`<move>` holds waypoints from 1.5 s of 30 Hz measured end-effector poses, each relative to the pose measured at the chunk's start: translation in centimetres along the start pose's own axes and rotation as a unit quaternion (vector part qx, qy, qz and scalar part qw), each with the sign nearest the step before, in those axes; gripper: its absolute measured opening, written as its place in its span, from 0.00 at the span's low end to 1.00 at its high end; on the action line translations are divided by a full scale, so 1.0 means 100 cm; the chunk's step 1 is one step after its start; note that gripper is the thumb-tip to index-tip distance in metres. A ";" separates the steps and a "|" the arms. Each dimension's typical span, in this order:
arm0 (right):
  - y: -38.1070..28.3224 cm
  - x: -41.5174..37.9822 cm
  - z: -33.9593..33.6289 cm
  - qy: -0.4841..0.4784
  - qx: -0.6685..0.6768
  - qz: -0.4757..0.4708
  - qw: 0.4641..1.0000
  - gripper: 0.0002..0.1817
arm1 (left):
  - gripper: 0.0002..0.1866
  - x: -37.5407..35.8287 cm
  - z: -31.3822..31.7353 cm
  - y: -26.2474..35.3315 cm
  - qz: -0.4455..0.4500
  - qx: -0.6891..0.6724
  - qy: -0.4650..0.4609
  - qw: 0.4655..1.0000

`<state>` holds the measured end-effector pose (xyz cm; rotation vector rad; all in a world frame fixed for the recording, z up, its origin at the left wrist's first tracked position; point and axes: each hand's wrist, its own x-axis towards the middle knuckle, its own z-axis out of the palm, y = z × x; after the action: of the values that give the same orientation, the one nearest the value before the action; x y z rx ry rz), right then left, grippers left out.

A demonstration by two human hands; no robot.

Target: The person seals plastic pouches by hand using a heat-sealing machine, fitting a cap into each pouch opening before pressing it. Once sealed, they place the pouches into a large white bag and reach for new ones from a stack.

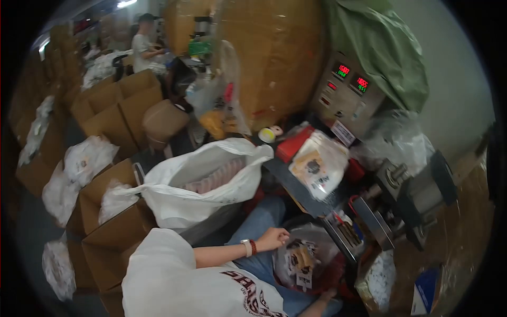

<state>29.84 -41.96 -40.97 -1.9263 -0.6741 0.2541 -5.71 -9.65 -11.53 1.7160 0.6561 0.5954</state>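
Note:
My left hand (272, 239), with a white watch and a red bracelet at its wrist, is closed with curled fingers beside a clear plastic bag (325, 240). Whether it grips the bag's edge is too small to tell. Several printed packets (302, 260) in brown, white and black lie in the bag, between my knees. Low in the view, my right hand (328, 295) shows only in part by the red container (338, 272) under the bag; its fingers are hidden.
A large white sack (174, 198) holding pinkish stacked items stands at left, among open cardboard boxes (113, 248). On the dark bench, white printed bags (319, 166) lie near a machine (393, 195). A control box (348, 90) has lit digits. Another person (142, 45) works far back.

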 end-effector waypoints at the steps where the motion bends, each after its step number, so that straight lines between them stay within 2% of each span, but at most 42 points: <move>1: -0.034 0.017 0.040 -0.042 0.018 -0.016 0.999 0.18 | 0.10 -0.004 -0.007 0.010 0.011 0.013 -0.010 1.000; 4: -0.110 0.022 0.109 -0.108 0.061 -0.036 0.992 0.17 | 0.10 -0.024 -0.025 0.038 0.043 0.042 -0.032 0.998; 6: -0.165 0.017 0.133 -0.126 0.085 -0.042 0.987 0.16 | 0.11 -0.030 -0.033 0.042 -0.039 -0.060 -0.006 0.997; 8: -0.208 -0.004 0.126 -0.140 0.094 -0.032 0.985 0.15 | 0.12 -0.030 -0.044 0.037 -0.032 -0.084 0.013 0.996; 10: -0.243 -0.029 0.112 -0.152 0.098 -0.016 0.983 0.14 | 0.12 -0.027 -0.066 0.046 -0.068 -0.077 0.060 0.993; 11: -0.263 -0.038 0.110 -0.167 0.101 -0.013 0.981 0.13 | 0.14 -0.022 -0.072 0.038 -0.043 -0.042 0.070 0.996; 14: -0.341 -0.025 0.140 -0.279 0.107 -0.050 0.953 0.12 | 0.14 -0.007 -0.064 0.050 -0.029 -0.105 0.088 0.990; 16: -0.399 -0.008 0.155 -0.323 0.113 -0.088 0.936 0.11 | 0.09 -0.006 -0.039 0.076 0.135 0.106 -0.002 0.985; 18: -0.439 -0.001 0.142 -0.311 0.121 -0.106 0.937 0.10 | 0.10 -0.020 0.004 0.076 0.280 0.147 -0.131 0.940; 20: -0.472 0.009 0.134 -0.305 0.128 -0.128 0.935 0.10 | 0.09 -0.044 0.012 0.102 0.306 0.198 -0.269 0.892; 21: -0.482 0.008 0.132 -0.316 0.126 -0.133 0.931 0.09 | 0.09 -0.050 0.009 0.099 0.308 0.201 -0.263 0.892; 23: -0.480 -0.009 0.108 -0.335 0.111 -0.112 0.929 0.09 | 0.09 -0.067 0.023 0.081 0.339 0.251 -0.274 0.865; 26: -0.449 -0.055 0.059 -0.344 0.089 -0.038 0.934 0.08 | 0.05 -0.065 0.037 0.063 0.336 0.343 -0.321 0.816; 28: -0.439 -0.075 0.057 -0.345 0.094 -0.009 0.934 0.08 | 0.05 -0.067 0.040 0.074 0.292 0.348 -0.334 0.826; 30: -0.414 -0.075 0.082 -0.343 0.238 0.027 0.908 0.10 | 0.05 -0.060 0.040 0.084 0.346 0.305 -0.354 0.813; 31: -0.388 -0.068 0.082 -0.378 0.265 0.023 0.887 0.06 | 0.05 -0.057 0.034 0.090 0.308 0.259 -0.341 0.849; 33: -0.367 -0.068 0.073 -0.362 0.294 0.055 0.883 0.06 | 0.06 -0.045 0.037 0.075 0.232 0.182 -0.326 0.898; 35: -0.366 -0.071 0.069 -0.351 0.330 0.082 0.873 0.07 | 0.07 -0.032 0.033 0.073 0.204 0.147 -0.341 0.906; 37: -0.365 -0.080 0.057 -0.321 0.432 0.140 0.831 0.16 | 0.08 -0.023 0.036 0.071 0.173 0.111 -0.358 0.911; 38: -0.362 -0.085 0.053 -0.318 0.436 0.142 0.830 0.16 | 0.09 -0.020 0.039 0.070 0.126 0.099 -0.356 0.920; 39: -0.359 -0.088 0.051 -0.331 0.356 0.088 0.870 0.20 | 0.09 -0.016 0.042 0.070 0.080 0.088 -0.353 0.928; 40: -0.364 -0.089 0.049 -0.340 0.271 0.033 0.900 0.25 | 0.09 -0.012 0.044 0.070 0.079 0.091 -0.357 0.926; 41: -0.369 -0.088 0.050 -0.337 0.275 0.035 0.900 0.25 | 0.09 -0.009 0.048 0.070 0.092 0.123 -0.339 0.928; 43: -0.383 -0.085 0.059 -0.298 0.094 0.038 0.949 0.31 | 0.09 -0.006 0.052 0.073 0.103 0.158 -0.326 0.926; 44: -0.376 -0.088 0.065 -0.297 0.097 0.041 0.949 0.31 | 0.09 -0.006 0.055 0.076 0.125 0.176 -0.314 0.924; 45: -0.363 -0.093 0.075 -0.232 0.097 0.023 0.968 0.30 | 0.10 -0.007 0.056 0.078 0.146 0.194 -0.300 0.923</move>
<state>6.37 -30.16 -13.21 -1.7052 -0.8744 0.7880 -1.38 -15.53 -5.26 2.2486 0.0733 0.1104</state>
